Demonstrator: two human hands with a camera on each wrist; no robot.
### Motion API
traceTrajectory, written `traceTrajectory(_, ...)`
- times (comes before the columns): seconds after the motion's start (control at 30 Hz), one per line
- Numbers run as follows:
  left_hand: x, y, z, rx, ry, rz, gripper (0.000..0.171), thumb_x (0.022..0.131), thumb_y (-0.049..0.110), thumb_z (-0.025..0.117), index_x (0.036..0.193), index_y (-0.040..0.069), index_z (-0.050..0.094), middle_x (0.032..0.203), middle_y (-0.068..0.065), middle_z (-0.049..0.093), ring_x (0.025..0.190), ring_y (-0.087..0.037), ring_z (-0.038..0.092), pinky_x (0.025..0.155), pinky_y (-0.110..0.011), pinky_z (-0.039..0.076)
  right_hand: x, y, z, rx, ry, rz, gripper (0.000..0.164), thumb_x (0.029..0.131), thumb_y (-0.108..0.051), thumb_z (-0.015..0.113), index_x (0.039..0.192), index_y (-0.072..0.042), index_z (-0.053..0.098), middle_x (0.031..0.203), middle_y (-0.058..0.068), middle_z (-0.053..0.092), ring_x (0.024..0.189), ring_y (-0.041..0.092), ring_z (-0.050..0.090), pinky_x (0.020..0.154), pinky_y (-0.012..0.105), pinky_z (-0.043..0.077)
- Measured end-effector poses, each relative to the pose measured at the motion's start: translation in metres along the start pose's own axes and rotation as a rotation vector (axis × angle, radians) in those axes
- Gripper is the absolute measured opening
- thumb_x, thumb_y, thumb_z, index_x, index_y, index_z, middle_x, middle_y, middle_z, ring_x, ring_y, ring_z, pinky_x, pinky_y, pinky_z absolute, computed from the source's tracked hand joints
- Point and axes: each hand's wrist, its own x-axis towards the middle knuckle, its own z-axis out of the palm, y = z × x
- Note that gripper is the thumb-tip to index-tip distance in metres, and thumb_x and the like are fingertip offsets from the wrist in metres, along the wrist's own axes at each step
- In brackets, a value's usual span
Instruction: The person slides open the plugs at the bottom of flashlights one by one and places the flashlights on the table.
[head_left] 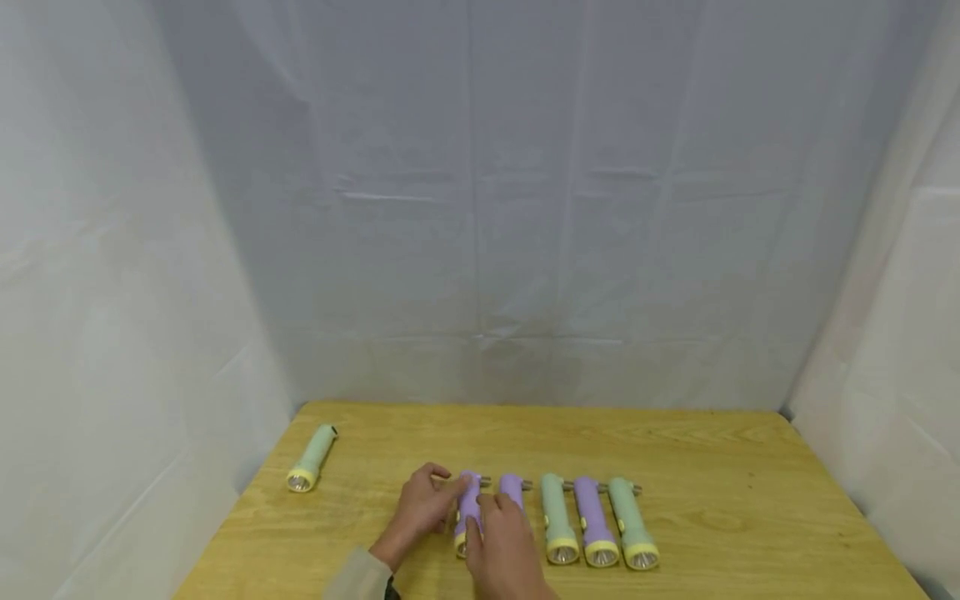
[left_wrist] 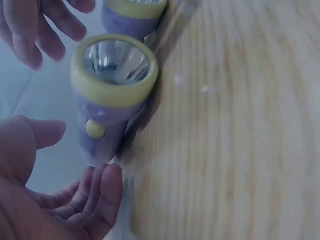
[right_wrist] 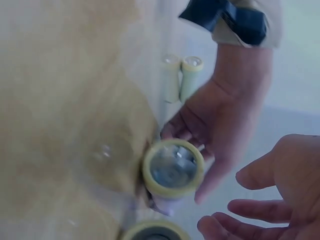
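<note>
A purple flashlight [head_left: 468,497] with a yellow rim lies at the left end of a row, its lens toward the near edge. My left hand [head_left: 427,502] is around its left side, thumb over the body. The left wrist view shows the thumb and fingers of that hand [left_wrist: 60,185] spread apart beside the flashlight [left_wrist: 114,97]. From the near right, my right hand [head_left: 506,546] reaches between this flashlight and a second purple flashlight [head_left: 512,486], partly covering both. Loosely bent fingers of the right hand [right_wrist: 280,195] stand apart from the lens in the right wrist view.
Right of the hands lie a green flashlight [head_left: 557,521], a purple one [head_left: 595,521] and another green one [head_left: 633,525], side by side. One more green flashlight [head_left: 313,458] lies at the wooden table's [head_left: 712,467] far left. White sheeting [head_left: 480,208] surrounds the table.
</note>
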Motion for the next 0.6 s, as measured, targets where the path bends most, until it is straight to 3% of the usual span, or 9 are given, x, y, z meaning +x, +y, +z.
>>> traceTrajectory(0.17, 0.005, 0.005, -0.011, 0.055, 0.048, 0.096, 0.048, 0.096, 0.038, 0.070, 0.119, -0.003, 0.060, 0.081, -0.011, 0.065, 0.053, -0.011, 0.052, 0.047, -0.025, 0.044, 0.010, 0.002, -0.017, 0.018, 0.009, 0.009, 0.027, 0.093, -0.017, 0.069, 0.115, 0.000, 0.069, 0.105, 0.013, 0.069, 0.092, 0.029, 0.069, 0.075, 0.042, 0.060)
traceTrajectory(0.33, 0.011, 0.012, -0.019, 0.121, 0.099, 0.184, 0.039, 0.095, 0.038, 0.071, 0.112, 0.003, 0.064, 0.087, -0.012, 0.067, 0.065, -0.013, 0.058, 0.055, -0.029, 0.048, 0.018, 0.007, -0.034, 0.008, 0.073, -0.042, 0.023, 0.094, -0.018, 0.069, 0.113, -0.006, 0.070, 0.105, 0.009, 0.072, 0.092, 0.024, 0.070, 0.076, 0.037, 0.060)
traceTrajectory(0.47, 0.016, 0.015, -0.027, 0.149, 0.124, 0.205, 0.036, 0.095, 0.035, 0.071, 0.113, 0.004, 0.064, 0.092, -0.012, 0.068, 0.069, -0.013, 0.059, 0.057, -0.028, 0.049, 0.024, 0.009, -0.046, -0.028, 0.132, -0.106, 0.021, 0.093, -0.019, 0.071, 0.111, -0.008, 0.071, 0.100, 0.007, 0.073, 0.085, 0.020, 0.070, 0.071, 0.033, 0.059)
traceTrajectory(0.6, 0.022, 0.016, -0.038, 0.179, 0.153, 0.211, 0.037, 0.096, 0.036, 0.071, 0.116, 0.005, 0.064, 0.095, -0.012, 0.068, 0.075, -0.013, 0.061, 0.060, -0.028, 0.051, 0.025, 0.012, -0.058, -0.037, 0.138, -0.129, 0.021, 0.092, -0.018, 0.072, 0.111, -0.008, 0.071, 0.100, 0.006, 0.072, 0.085, 0.020, 0.070, 0.069, 0.033, 0.059)
